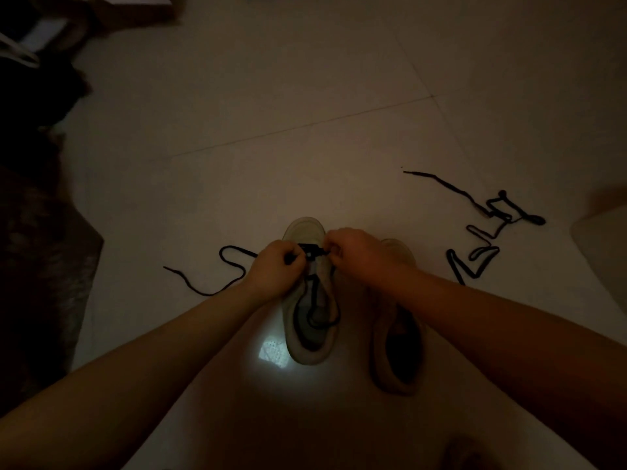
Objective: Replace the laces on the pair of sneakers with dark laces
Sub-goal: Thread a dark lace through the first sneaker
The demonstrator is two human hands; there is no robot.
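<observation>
My left hand (276, 262) and right hand (346, 249) each pinch the dark lace (314, 254) at the sneaker (310, 300)'s twelve o'clock end; uneven pulling could leave lopsided ends.

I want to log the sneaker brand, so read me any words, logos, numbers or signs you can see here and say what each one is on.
None: no text can be read in this dim picture.
Left sneaker: no logo or label shows.
Right sneaker: too dark to show any mark.
Bright patch on the floor: a faint dotted pattern, no letters.
Both hands cover the lace area.
</observation>
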